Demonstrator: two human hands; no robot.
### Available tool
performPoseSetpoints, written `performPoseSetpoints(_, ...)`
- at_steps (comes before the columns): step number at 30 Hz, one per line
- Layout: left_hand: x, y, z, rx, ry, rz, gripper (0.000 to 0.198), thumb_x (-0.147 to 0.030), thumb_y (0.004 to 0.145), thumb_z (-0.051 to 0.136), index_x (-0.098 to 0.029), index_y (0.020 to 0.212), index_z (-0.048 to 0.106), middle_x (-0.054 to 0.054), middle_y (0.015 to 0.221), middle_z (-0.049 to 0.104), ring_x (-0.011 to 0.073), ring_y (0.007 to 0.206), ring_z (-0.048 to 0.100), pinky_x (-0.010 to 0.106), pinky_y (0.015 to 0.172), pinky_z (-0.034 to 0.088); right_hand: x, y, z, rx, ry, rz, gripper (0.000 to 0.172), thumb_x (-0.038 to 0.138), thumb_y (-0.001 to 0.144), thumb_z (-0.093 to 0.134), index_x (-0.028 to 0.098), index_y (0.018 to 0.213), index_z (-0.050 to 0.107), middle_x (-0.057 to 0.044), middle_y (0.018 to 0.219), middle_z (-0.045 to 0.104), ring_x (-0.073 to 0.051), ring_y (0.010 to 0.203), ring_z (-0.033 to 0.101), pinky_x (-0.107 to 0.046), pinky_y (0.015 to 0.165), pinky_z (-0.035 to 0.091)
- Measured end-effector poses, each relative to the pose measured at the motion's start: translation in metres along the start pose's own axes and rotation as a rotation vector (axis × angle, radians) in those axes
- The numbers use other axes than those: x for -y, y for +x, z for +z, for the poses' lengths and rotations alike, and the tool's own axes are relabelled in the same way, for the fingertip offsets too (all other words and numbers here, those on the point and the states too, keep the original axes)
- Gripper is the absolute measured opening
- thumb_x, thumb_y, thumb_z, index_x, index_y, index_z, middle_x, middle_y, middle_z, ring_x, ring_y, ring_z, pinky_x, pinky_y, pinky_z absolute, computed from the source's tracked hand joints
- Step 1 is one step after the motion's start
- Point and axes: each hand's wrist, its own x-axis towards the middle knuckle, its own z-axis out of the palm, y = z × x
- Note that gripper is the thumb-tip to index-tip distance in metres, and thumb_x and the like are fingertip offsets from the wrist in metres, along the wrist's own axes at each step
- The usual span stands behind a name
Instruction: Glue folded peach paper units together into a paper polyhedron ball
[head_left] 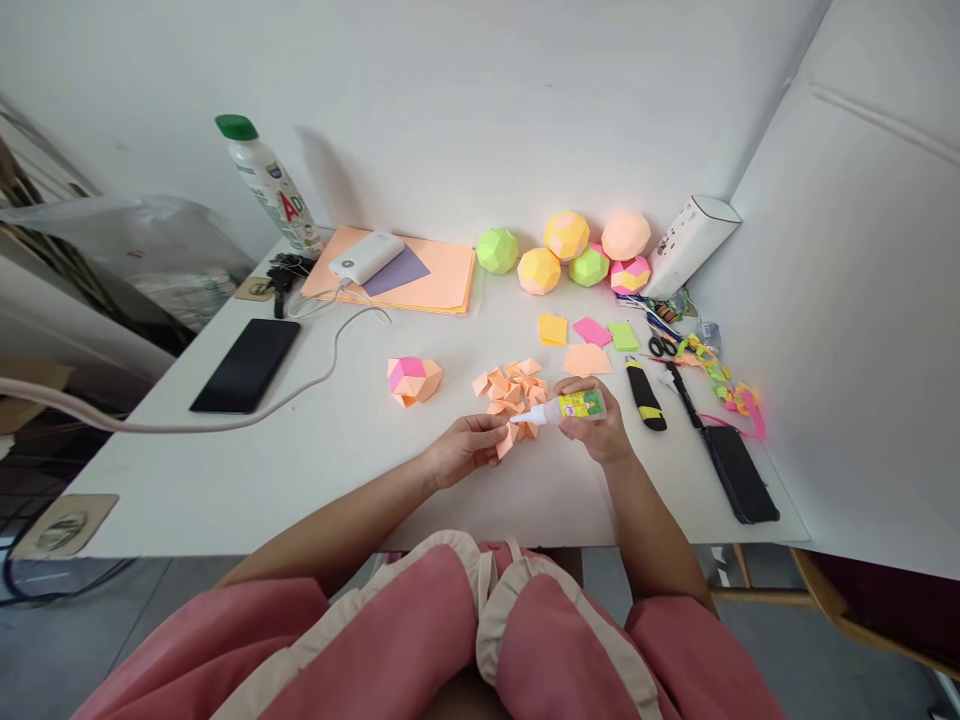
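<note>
An orange paper piece [506, 440] is pinched at the fingertips of the left hand [466, 447], just in front of the pile of folded pieces [511, 385]. A glue bottle [566, 408] is gripped sideways in the closed right hand [596, 430], front-right of the pile, so that its nozzle meets the piece.

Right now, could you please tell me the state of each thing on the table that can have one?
Glue bottle: held in right hand, sideways, nozzle at paper piece.
Paper piece: folded, pinched in left hand.
Half ball: unfinished, on table.
Phone: screen dark, lying flat.
Power bank: cable plugged in.
Drink bottle: capped, standing.
</note>
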Motion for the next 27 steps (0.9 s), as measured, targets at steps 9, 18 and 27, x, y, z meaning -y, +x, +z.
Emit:
performPoseSetpoints(9,0.000,-0.002,0.000,0.048,0.015,0.003,0.022,-0.032,0.068,0.077,-0.013,0.072,0.067,0.001,0.061,0.058,0.0080,0.053,0.048,0.022,0.050,0.038,0.004,0.000,0.008,-0.033,-0.047,0.036,0.028,0.037,0.070,0.075,0.022,0.086,0.058,-0.002,0.083,0.057,-0.011,0.058,0.048,-0.025,0.047,0.039)
performPoseSetpoints(18,0.002,-0.001,-0.001,0.035,0.047,-0.018,0.024,-0.032,0.065,0.079,-0.013,0.070,0.066,0.000,0.063,0.058,0.0076,0.052,0.049,0.023,0.051,0.040,0.004,0.000,0.013,-0.001,-0.039,-0.088,0.025,0.036,0.073,0.074,0.022,0.084,0.056,-0.002,0.082,0.055,-0.016,0.069,0.056,-0.028,0.051,0.045)
performPoseSetpoints(27,0.002,0.000,-0.003,0.013,0.101,-0.045,0.025,-0.033,0.064,0.080,-0.013,0.068,0.066,0.001,0.061,0.059,0.0084,0.051,0.049,0.025,0.052,0.041,0.003,-0.002,0.011,0.021,-0.096,-0.071,0.031,0.041,0.070,0.075,0.022,0.087,0.058,-0.004,0.081,0.058,-0.019,0.074,0.057,-0.034,0.061,0.048)
